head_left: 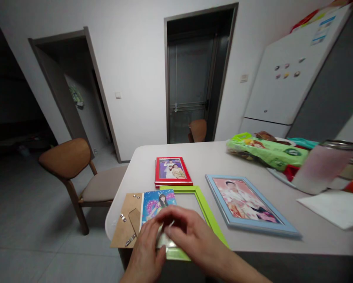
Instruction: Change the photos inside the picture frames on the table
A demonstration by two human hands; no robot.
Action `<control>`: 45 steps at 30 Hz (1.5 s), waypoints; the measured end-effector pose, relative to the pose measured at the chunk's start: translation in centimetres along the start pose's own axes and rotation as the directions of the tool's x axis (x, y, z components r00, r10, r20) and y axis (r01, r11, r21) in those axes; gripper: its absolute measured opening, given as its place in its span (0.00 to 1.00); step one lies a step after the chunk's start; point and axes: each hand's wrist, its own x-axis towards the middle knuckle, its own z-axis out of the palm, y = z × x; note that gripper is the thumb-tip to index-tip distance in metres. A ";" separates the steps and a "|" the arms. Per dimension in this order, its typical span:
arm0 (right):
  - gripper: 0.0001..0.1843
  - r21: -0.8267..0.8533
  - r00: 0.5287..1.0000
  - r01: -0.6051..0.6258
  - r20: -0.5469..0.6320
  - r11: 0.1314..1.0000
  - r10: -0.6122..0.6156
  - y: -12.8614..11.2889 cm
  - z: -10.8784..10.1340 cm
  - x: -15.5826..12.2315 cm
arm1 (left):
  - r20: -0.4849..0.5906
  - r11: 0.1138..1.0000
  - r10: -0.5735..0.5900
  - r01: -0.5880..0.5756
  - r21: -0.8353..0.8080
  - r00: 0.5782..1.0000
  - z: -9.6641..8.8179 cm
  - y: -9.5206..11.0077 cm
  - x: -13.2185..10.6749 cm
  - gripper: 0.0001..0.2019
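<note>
My left hand (147, 247) and my right hand (191, 232) meet over the near edge of the table, fingers curled together. Between them is a small pale, shiny piece (164, 240), mostly hidden, whose kind I cannot make out. Beneath my hands lies a lime-green picture frame (207, 208), its inside looking plain grey-white. A blue picture with a long-haired figure (162, 199) overlaps the frame's left side. Left of it, a brown backing board (132, 212) with metal clips and a stand flap rests at the table's edge.
A red framed photo (188, 173) lies beyond the green frame. To the right is a light-blue framed photo (223, 204). Further right are a green package (270, 151), a pink tumbler (323, 167) and white paper (335, 208). A chair (67, 161) stands left of the table (200, 153).
</note>
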 end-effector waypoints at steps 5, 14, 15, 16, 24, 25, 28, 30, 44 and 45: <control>0.27 -0.239 0.892 -0.394 -0.332 0.888 0.306 7.7 -3.6 5.3 | 0.160 0.991 0.012 -0.033 0.130 0.987 0.2 0.5 0.2 0.26; 0.12 0.318 0.912 -0.357 -0.085 0.878 0.401 7.1 -0.9 6.0 | 0.199 0.955 0.069 -0.122 0.269 0.978 1.0 1.1 0.8 0.33; 0.12 0.329 0.920 -0.323 -0.109 0.887 0.376 6.1 -0.6 6.1 | 0.166 0.948 0.102 -0.147 0.284 0.981 1.0 1.2 0.9 0.34; 0.12 0.334 0.931 -0.282 -0.132 0.900 0.341 5.1 -0.3 6.2 | 0.124 0.939 0.141 -0.172 0.298 0.982 1.0 1.4 1.1 0.35; 0.10 0.326 0.962 -0.112 -0.201 0.939 0.185 0.6 -0.1 6.7 | -0.047 0.885 0.355 -0.320 0.338 0.934 -0.3 2.6 2.0 0.34; 0.10 0.337 0.959 -0.126 -0.200 0.933 0.202 0.3 -0.2 6.7 | -0.052 0.889 0.369 -0.337 0.311 0.928 -0.5 2.6 2.1 0.33; 0.13 0.394 0.949 -0.148 -0.200 0.907 0.242 0.0 -0.6 6.6 | -0.097 0.933 0.345 -0.329 0.147 0.934 -1.0 2.6 2.6 0.28; 0.17 0.429 0.943 -0.136 -0.220 0.893 0.250 0.2 -1.0 6.3 | -0.187 0.978 0.190 -0.203 -0.052 0.964 -1.2 2.8 3.1 0.23; 0.22 0.541 0.852 -0.244 -0.277 0.805 0.445 5.6 -5.3 2.4 | -0.021 0.484 -0.450 0.224 -0.846 0.893 2.3 4.1 3.8 0.26; 0.23 0.498 0.854 -0.289 -0.253 0.818 0.455 5.7 -6.1 2.4 | -0.013 0.535 -0.440 0.251 -0.807 0.898 2.3 3.6 3.8 0.26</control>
